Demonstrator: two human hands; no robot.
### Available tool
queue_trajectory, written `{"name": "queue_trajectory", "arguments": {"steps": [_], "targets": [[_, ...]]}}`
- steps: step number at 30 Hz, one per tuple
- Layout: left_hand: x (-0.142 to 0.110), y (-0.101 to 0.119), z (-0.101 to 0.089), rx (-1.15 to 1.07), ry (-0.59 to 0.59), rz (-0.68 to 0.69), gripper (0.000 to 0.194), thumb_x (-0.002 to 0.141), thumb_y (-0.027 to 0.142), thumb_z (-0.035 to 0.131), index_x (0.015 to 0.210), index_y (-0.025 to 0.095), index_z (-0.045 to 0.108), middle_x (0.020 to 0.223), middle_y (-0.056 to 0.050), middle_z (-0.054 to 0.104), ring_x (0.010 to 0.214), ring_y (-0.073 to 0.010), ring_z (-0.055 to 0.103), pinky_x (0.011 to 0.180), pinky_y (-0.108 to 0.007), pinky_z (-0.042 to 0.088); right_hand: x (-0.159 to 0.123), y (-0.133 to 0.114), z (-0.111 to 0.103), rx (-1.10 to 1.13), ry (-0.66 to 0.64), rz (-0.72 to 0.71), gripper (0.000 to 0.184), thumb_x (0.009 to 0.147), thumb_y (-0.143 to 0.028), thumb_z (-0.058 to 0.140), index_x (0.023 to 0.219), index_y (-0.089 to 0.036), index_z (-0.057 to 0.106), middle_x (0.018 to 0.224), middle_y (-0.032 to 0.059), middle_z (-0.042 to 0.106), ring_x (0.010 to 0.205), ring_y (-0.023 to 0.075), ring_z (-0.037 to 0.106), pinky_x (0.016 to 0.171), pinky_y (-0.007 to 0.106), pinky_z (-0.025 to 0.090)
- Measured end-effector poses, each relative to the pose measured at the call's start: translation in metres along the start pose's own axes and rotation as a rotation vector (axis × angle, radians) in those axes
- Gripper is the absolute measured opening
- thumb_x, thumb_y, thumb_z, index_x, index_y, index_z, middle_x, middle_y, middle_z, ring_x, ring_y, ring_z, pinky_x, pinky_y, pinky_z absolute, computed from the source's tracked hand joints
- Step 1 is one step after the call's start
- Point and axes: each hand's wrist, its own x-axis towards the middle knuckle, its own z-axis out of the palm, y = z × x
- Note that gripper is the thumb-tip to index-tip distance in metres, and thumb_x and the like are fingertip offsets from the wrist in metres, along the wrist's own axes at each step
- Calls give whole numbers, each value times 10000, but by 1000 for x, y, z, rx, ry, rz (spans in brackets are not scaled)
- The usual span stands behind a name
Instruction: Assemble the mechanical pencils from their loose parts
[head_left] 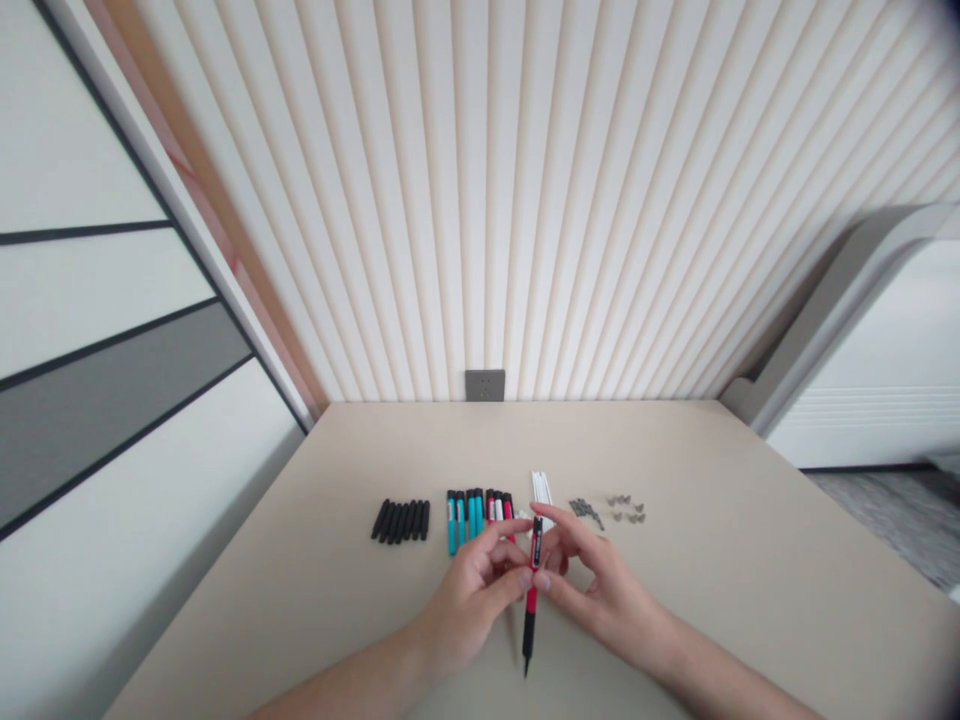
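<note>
A red pen with a black tip stands nearly upright above the beige table, held between both hands. My left hand pinches its middle from the left. My right hand grips it from the right, fingers curled around the upper part. Just behind the hands lie teal pen barrels, red pen barrels and white refill tubes.
A row of black pen caps lies at the left. Small dark metal parts and grey clips lie at the right. A grey wall socket sits on the ribbed wall behind the table.
</note>
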Motion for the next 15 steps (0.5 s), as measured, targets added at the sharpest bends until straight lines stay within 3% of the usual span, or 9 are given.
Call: {"name": "queue_trajectory", "arguments": {"steps": [11,15], "targets": [[-1,1,5,-96,11,-53,469,791,307,774,1217,194,613,756,2,628,700,-118,564,672,-233,445,4,0,-4,-88,-53,22,517,919,-400,583,1386,-232,439,785,-13,610,690,126,547,668,250,464],[-2,3,6,-95,32,-49,491,772,339,784,1211,199,615,770,-5,643,714,-141,586,670,-252,463,2,1,-3,-76,-68,0,637,933,-365,568,1485,-240,275,832,1,613,727,136,542,721,286,471]]}}
